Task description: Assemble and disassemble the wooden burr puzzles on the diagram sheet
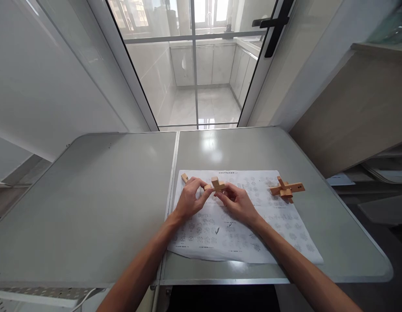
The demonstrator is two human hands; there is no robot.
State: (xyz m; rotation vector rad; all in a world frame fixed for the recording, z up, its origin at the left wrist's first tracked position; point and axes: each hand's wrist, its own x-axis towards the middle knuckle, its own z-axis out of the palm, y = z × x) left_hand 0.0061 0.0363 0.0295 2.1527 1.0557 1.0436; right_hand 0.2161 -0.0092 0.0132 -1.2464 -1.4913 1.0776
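Note:
Over a printed sheet point(214, 242) my two hands meet around small pale wooden puzzle pieces. My left hand point(191, 199) pinches a short wooden piece point(207, 187) between thumb and fingers. In my right hand point(238, 203) is a joined pair of wooden puzzle pieces point(216, 183), one block standing up from the other. The two holdings are side by side; whether they touch I cannot tell. Another wooden piece point(184, 177) lies just beyond my left hand, partly covered by it. My fingertips hide parts of the held pieces.
A darker wooden assembly of crossed pieces point(286, 190) lies at the sheet's right edge. The sheet rests on a grey folding table point(100, 208) with a seam point(173, 173) left of it. Beyond the far edge stands a glass door point(196, 78); a wooden cabinet point(350, 104) is at right.

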